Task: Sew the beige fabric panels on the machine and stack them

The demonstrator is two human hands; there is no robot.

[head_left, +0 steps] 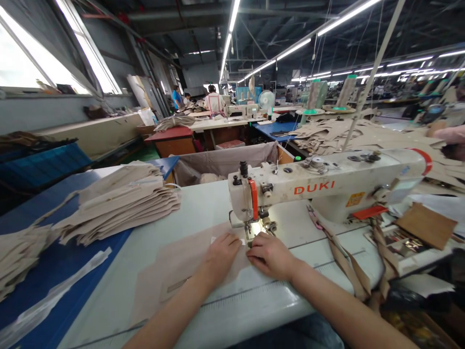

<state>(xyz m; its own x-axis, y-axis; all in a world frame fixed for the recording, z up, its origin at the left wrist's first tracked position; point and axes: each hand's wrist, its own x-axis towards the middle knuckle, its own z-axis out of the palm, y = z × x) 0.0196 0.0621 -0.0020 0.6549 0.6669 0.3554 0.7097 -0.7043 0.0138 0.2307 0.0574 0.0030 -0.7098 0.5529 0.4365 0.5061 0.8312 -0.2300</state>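
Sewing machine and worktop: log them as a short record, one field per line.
Machine: white sewing machine, orange lettering "DUKI", light glowing by the needle
Left hand: left hand lying on the beige cloth, left of the needle
Right hand: right hand just in front of the needle, fingers bent; grip unclear
Left side: stack of cloth pieces, with a pale strip nearer the viewer on the blue table
Right side: pink-handled tool, long fabric strips
Behind machine: two thread cones

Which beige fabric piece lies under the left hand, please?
The sheet spread flat on the pale sewing table; the pieces farther left lie stacked, untouched.
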